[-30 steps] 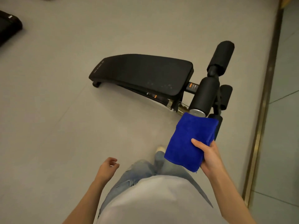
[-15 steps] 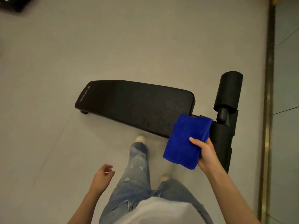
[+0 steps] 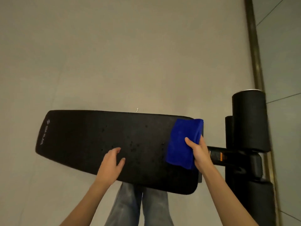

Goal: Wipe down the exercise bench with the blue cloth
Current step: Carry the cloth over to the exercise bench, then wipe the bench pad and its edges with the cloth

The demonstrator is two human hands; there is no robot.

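Note:
A black padded exercise bench (image 3: 84, 139) lies across the middle of the view, dotted with small wet spots. My right hand (image 3: 199, 152) grips a folded blue cloth (image 3: 182, 142) that rests over the pad's right end. My left hand (image 3: 110, 163) hovers with fingers spread over the pad's near middle, holding nothing; whether it touches the pad is unclear.
Black foam rollers (image 3: 249, 121) and the bench's frame bar (image 3: 218, 154) stand at the right end. A brass floor strip (image 3: 255, 62) runs along the right. My legs in jeans (image 3: 130, 207) stand at the bench's near edge. Grey floor surrounds the bench.
I have stepped up close to the bench. My right hand brought the blue cloth down onto the pad's right end, and my left hand rose over the pad.

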